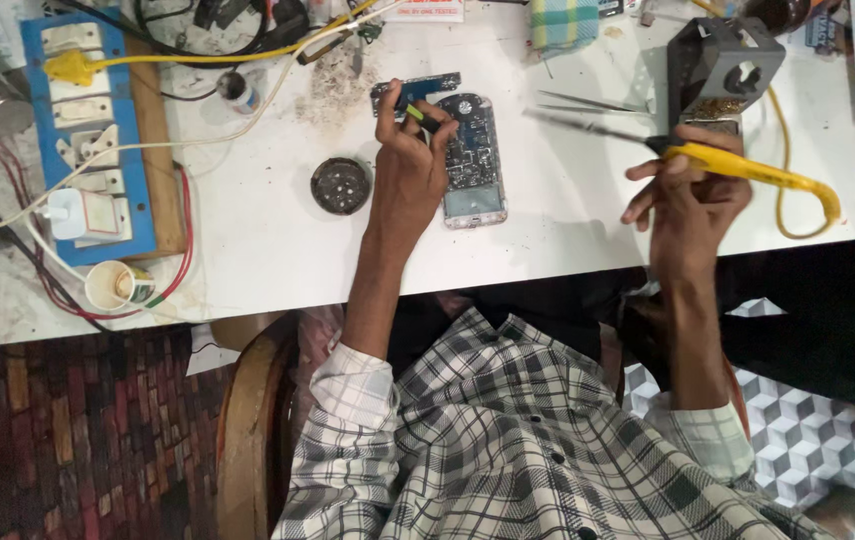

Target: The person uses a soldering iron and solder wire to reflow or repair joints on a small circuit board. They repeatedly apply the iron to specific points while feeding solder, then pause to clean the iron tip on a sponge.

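Bright, even overhead light; slight softness, dim floor below.

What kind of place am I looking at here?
Likely a phone or electronics repair bench. An opened phone lies on the white table, the right hand holds a yellow soldering iron, and a blue switchboard sits to the side.

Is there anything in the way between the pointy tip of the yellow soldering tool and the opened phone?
Nothing visible. The soldering iron in the right hand points at the opened phone across bare table; the tweezers lie beside that path.
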Demonstrator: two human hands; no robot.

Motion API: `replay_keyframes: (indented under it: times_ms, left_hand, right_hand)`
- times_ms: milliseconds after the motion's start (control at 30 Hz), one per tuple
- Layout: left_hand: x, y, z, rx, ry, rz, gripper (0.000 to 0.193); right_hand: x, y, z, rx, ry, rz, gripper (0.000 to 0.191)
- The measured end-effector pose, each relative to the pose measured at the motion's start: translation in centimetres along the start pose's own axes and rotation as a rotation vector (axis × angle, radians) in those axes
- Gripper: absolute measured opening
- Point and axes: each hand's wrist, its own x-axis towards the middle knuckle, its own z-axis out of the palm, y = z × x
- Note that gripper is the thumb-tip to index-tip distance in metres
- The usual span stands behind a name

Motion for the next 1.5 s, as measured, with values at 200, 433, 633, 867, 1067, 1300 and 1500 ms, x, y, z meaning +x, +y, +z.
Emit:
replay_keyframes:
  times_ms: [200,433,633,867,1067,1300,1500]
  left_hand:
    - [0.1,0.1,0.0,0.013,0.004,-0.032,0.073]
    - [0.1,0.2,0.2,-0.001,0.016,-0.046,0.07]
    - [-0.2,-0.3,0.2,0.014,0.001,-0.05,0.07]
    - [0.5,0.5,0.1,0.086,-0.028,-0.118,0.058]
    - [0.6,4.0,-2.0,0.173,0.147,0.03,0.052]
    - [-3.8,8.4,-8.3,0.062,0.402,-0.375,0.029]
    - [-4.3,10.4,-10.8,0.263,0.314,-0.713,0.028]
  right_hand:
    - [1.7,2.3,-1.6,0.082,0.071,-0.176,0.02]
    - [2.8,1.1,-2.7,0.145,0.112,-0.216,0.027]
    - [1.6,0.1,-2.8,0.196,-0.016,-0.158,0.03]
    - [1.0,-0.9,-1.8,0.07,-0.078,-0.073,0.029]
    - [0.2,0.4,0.1,0.059,0.008,-0.167,0.032]
    - [0.1,1.0,1.4,0.118,0.156,-0.147,0.03]
    - [-0.5,0.7,2.8,0.173,0.215,-0.055,0.021]
